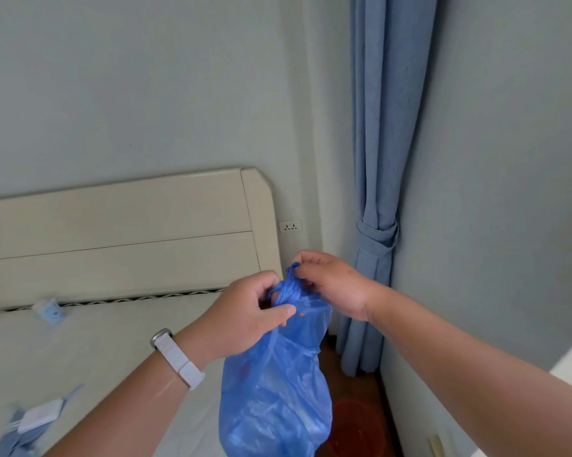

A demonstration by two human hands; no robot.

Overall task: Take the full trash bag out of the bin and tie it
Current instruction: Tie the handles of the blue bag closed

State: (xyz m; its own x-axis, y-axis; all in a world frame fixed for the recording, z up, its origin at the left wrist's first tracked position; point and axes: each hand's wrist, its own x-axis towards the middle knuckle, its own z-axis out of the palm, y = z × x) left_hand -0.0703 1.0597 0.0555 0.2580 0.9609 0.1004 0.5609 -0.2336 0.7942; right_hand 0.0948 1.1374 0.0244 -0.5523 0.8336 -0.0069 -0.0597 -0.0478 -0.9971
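Note:
A full blue plastic trash bag [274, 390] hangs in the air in front of me, its top gathered and twisted into a bunch. My left hand [245, 311], with a white watch strap on the wrist, pinches the twisted neck from the left. From the right, my right hand [330, 282] grips the upper end of the bag's twisted top. Both hands meet at the bunch. A reddish round bin [353, 420] stands on the floor below, partly hidden behind the bag.
A bed with a cream headboard [119, 232] and pale mattress [80, 351] lies at the left, with small blue-white items on it. A tied blue curtain [377, 225] hangs in the corner. A wall socket [290, 226] sits beside the headboard.

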